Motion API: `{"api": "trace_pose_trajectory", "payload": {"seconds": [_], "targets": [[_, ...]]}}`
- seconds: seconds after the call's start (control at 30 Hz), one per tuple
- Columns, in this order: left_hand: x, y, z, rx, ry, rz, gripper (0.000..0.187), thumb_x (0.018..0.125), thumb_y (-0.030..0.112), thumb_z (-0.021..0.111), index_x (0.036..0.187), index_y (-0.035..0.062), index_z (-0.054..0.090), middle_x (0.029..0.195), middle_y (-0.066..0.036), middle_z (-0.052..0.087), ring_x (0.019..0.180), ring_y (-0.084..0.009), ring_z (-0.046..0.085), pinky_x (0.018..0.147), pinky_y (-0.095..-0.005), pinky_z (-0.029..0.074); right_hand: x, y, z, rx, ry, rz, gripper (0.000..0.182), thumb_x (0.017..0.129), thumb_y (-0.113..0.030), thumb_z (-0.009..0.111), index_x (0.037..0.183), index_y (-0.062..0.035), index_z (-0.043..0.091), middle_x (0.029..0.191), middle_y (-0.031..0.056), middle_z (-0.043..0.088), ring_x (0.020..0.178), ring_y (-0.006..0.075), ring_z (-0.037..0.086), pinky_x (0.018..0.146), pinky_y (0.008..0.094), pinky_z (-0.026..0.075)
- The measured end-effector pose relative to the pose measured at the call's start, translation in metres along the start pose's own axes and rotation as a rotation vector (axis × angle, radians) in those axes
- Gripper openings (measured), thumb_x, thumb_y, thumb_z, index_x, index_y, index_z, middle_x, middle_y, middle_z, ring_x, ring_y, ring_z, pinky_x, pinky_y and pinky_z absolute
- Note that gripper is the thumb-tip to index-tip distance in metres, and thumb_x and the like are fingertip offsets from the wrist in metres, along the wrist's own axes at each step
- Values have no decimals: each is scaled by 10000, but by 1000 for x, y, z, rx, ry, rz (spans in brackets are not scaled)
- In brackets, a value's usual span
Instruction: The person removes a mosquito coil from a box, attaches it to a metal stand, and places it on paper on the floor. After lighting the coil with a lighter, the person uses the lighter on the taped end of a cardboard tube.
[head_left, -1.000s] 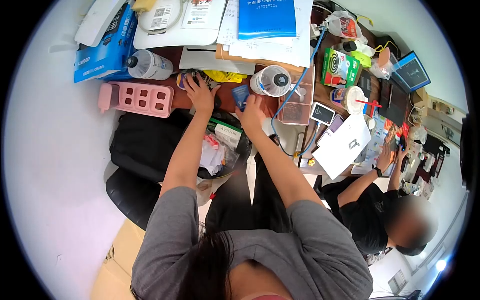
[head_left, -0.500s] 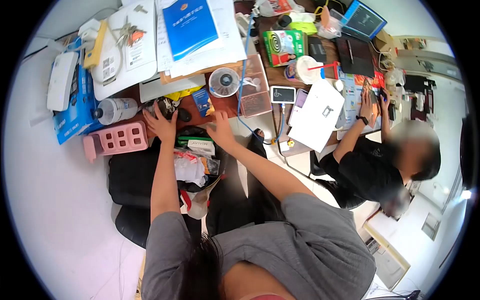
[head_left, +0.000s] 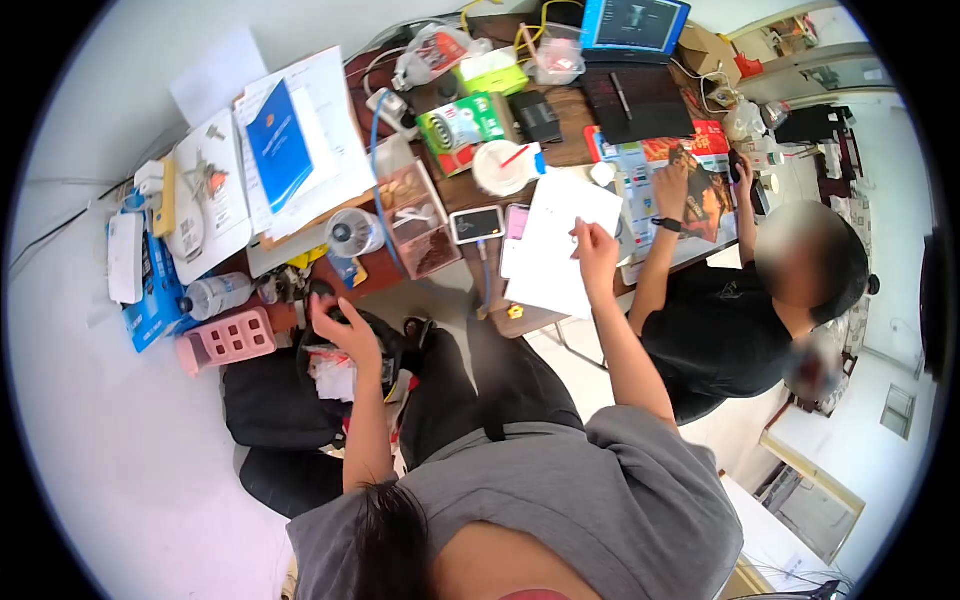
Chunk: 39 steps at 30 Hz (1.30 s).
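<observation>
White sheet [head_left: 553,240] pinched at its right edge by right hand [head_left: 597,252] fingers, overhanging the desk [head_left: 560,150] edge, left hand [head_left: 340,325] curled over black bag [head_left: 300,400], grip indiscernible.

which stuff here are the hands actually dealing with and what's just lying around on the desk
In hand:
left hand, over the open black bag of wrappers
right hand, on the white paper sheet

Lying about:
pink plastic tray with square holes
clear plastic bottle
blue booklet
green box
open laptop
</observation>
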<state>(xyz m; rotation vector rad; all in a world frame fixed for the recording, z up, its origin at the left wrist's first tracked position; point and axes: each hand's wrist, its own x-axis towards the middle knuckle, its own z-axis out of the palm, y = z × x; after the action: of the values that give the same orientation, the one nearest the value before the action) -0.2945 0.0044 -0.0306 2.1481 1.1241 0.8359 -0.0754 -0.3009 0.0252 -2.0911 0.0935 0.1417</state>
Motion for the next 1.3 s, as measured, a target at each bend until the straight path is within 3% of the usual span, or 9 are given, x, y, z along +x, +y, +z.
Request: {"api": "trace_pose_trajectory", "payload": {"seconds": [0.1,0.17,0.23,0.4,0.53,0.73,1.0,1.2,1.3], "targets": [[-39,27,8,28,-242,-62,354,938,195,497,1247,23,483,1033,-110,567,1009,-252,503,1025,-408,259,87,4,-19,-185,19,-132,300,911,-247,530,796,4,646,550,125,579,443,172,580,465,301,428],[-57,50,19,117,-351,-99,357,899,133,535,1246,56,499,938,-74,592,958,-220,522,986,-370,310,148,29,-8,-293,-14,-208,267,846,-237,588,996,-20,630,747,150,655,703,270,657,651,360,492],[-65,81,31,65,-277,-82,396,865,93,563,1253,52,494,952,-80,591,963,-227,522,982,-367,319,188,35,10,-288,-92,-199,457,769,-274,676,1137,-30,557,926,187,649,885,330,628,756,407,488],[-75,136,54,-24,-139,-20,432,809,44,579,1236,47,510,876,-51,577,891,-231,512,964,-360,330,233,32,71,-687,-34,-253,701,685,-360,760,1242,-47,472,1095,183,575,1064,336,534,862,410,453],[-88,123,57,-54,-322,-249,354,823,38,572,1176,18,549,820,-55,575,774,-207,533,879,-329,401,254,41,99,-763,-83,-95,736,658,-410,777,1229,-49,485,1075,141,561,1118,328,484,908,409,424],[-83,151,70,-96,-265,-178,303,847,27,548,1149,6,558,853,-75,591,798,-181,554,809,-292,437,290,73,90,-276,-370,134,610,702,-402,744,1098,23,559,992,189,633,935,330,613,809,402,481],[-67,210,85,-454,-273,-190,249,898,31,492,1141,7,538,942,-78,602,875,-145,570,824,-280,438,181,4,-10,424,-50,-297,235,892,-183,597,991,20,533,756,50,590,613,110,528,526,246,448],[-65,223,81,-540,-513,-475,275,895,44,512,1169,18,512,915,-55,602,810,-107,552,728,-244,438,139,25,-41,555,-134,220,256,907,-230,572,1000,4,525,655,51,564,378,86,443,322,224,357],[-71,182,94,-390,-451,-295,324,874,42,538,1195,22,498,930,-61,599,806,-112,545,711,-240,442,162,54,-33,346,27,250,318,874,-250,608,1022,14,509,625,57,557,357,99,456,323,224,358]]}}
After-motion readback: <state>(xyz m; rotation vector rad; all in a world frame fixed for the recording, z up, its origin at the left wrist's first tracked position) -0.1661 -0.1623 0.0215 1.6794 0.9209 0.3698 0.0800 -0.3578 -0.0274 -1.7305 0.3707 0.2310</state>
